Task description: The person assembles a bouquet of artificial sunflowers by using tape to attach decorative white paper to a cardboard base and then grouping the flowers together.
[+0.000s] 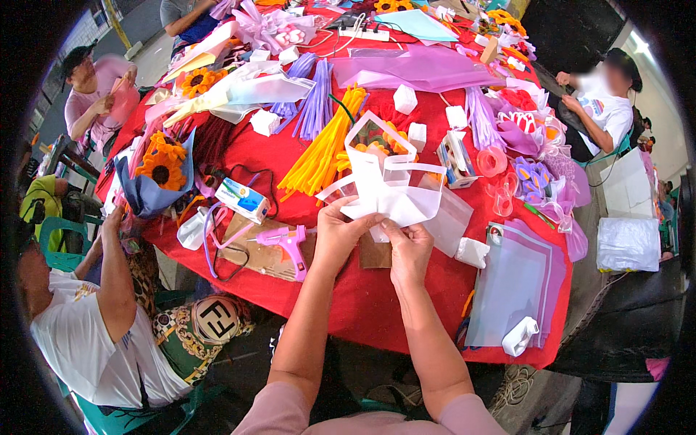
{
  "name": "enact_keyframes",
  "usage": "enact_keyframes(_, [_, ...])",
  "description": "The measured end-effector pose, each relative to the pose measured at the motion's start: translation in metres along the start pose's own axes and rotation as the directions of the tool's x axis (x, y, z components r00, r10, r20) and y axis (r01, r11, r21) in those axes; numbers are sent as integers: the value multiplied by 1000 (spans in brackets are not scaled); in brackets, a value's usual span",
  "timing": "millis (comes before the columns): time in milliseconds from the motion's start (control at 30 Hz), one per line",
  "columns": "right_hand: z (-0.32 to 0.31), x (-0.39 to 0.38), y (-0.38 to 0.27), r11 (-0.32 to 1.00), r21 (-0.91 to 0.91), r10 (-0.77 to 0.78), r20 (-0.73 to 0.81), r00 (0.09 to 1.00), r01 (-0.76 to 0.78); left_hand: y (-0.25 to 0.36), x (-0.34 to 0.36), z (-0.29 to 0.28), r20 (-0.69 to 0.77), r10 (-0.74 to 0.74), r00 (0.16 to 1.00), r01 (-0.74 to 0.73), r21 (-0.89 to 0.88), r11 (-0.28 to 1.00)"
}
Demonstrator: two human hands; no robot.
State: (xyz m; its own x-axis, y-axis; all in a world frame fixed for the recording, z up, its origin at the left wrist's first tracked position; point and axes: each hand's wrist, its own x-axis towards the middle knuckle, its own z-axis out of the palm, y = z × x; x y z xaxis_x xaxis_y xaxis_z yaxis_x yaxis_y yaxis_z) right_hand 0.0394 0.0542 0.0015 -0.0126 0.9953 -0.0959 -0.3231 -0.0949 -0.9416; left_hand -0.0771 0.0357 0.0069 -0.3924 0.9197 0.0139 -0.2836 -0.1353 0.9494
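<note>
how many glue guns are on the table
1: a pink glue gun on brown cardboard, left of your left hand; others may be hidden among the materials.

left grip (338, 233) and right grip (411, 250) pinching white sheet (397, 203), red tablecloth (355, 308)

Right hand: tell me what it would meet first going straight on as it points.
Most likely the white wrapping sheet, which the right hand pinches near its lower edge and which spreads across its path; depth beyond it is unclear.
</note>
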Motion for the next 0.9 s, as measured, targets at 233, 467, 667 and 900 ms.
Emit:
enact_keyframes(233, [-6,-27,-22,986,169,-33,92,995,17,18,-19,4,118,-18,993,34,-136,990])
enact_keyframes(467, [-25,-56,-37,979,201,3,106,994,-24,38,-48,5,277,-51,959,100,-165,981])
enact_keyframes(667, [-37,-96,-57,981,193,-38,176,984,3,49,-77,5,312,-91,946,134,-120,984])
enact_keyframes(900, [-64,-155,-66,999,42,-36,210,977,27,33,-144,6,243,-13,970,61,-190,980])
